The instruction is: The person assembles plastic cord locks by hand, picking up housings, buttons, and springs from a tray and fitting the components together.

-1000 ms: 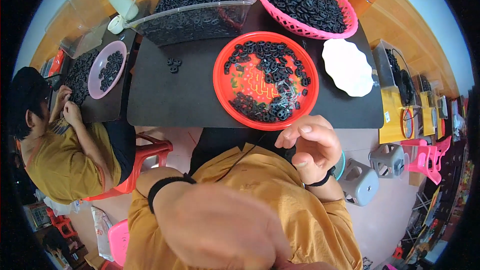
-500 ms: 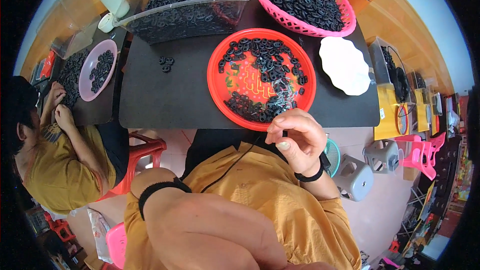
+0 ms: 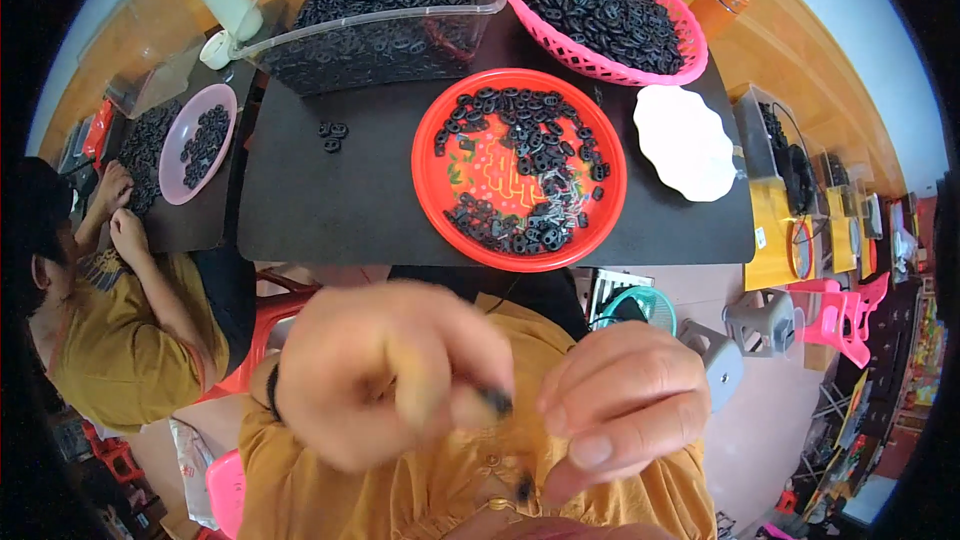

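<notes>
In front of my chest my left hand (image 3: 385, 375) is raised, smeared by motion, with its fingers curled. A small black plastic piece (image 3: 494, 400) sits at its fingertips. My right hand (image 3: 630, 405) is close beside it, thumb and fingers drawn together; what they hold, if anything, I cannot make out. Near its thumb tip is a blurred small dark thing (image 3: 524, 486). Beyond both hands, a red round tray (image 3: 428, 185) on the dark table holds black oval two-hole pieces (image 3: 545, 125), resembling cord locks, and thin silvery bits (image 3: 562, 188), resembling springs.
A clear bin (image 3: 370, 45) and a pink basket (image 3: 690, 40), both full of black pieces, stand at the back. A white scalloped dish (image 3: 685, 143) lies right of the tray. Several loose pieces (image 3: 332, 135) lie left. A co-worker (image 3: 140, 310) sits at the left table.
My left hand has come up from low over my lap to chest height, with a small black piece. My right hand has drawn back from the tray's near edge toward my chest.
</notes>
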Tool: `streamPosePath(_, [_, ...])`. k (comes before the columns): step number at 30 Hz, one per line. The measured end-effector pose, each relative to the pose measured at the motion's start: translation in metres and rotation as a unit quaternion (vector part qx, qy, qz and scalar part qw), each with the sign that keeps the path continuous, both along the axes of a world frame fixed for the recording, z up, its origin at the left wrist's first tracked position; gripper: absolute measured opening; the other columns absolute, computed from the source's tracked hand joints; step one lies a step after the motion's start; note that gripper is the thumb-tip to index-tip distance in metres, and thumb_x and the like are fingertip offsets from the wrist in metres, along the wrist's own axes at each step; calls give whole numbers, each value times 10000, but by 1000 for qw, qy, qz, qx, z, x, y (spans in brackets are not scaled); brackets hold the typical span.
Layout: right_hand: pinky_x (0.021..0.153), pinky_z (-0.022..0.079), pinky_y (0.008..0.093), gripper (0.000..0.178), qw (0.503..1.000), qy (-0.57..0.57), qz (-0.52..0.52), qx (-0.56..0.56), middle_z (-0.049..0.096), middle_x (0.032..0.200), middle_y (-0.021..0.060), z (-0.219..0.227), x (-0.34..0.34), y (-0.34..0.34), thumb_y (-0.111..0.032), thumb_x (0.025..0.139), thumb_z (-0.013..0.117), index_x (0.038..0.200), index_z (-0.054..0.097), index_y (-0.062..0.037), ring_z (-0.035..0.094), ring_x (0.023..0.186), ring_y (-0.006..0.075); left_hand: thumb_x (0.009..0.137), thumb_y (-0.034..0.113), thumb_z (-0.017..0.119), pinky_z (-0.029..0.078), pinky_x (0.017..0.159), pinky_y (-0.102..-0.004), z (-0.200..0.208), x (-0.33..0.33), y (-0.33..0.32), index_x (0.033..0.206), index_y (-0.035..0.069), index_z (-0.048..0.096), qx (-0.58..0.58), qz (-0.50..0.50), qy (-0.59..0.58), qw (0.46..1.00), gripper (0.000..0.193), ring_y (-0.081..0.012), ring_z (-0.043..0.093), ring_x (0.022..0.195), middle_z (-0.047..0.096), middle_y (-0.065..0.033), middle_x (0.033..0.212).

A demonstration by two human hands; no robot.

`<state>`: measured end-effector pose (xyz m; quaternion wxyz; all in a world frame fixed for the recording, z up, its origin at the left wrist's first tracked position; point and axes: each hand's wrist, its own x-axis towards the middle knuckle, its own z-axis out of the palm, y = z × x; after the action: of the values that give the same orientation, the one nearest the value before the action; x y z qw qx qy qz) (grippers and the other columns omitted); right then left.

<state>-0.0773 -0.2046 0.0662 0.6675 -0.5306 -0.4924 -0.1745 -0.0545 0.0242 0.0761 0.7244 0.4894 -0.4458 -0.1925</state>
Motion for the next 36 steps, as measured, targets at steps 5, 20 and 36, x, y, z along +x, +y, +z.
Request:
streamPosePath(5, [704,531,357,265,965,115,213,-96,650,993,187,16,9,5,-88,919,547,1099,640,82,657,802,281,857,-65,613,531,600,-243,-25,-7,-10,785,93,412,-34,230,265,936,266,-124,607,691,617,-164,958])
streamPosePath(20, [574,498,238,234,911,376,-168,17,647,902,115,-53,1,-31,-81,927,598,1123,600,48,589,645,115,935,46,545,516,711,-246,-78,8,-22,1212,-16,562,71,248,280,925,284,-108,579,820,590,-46,944])
streamPosePath(36, [718,535,425,195,722,126,-298,-612,646,951,194,-199,7,-26,-195,803,614,903,673,-39,646,830,353,935,63,559,528,716,-251,-82,-15,-35,1179,-10,581,61,217,257,940,255,-111,595,834,607,-41,958])
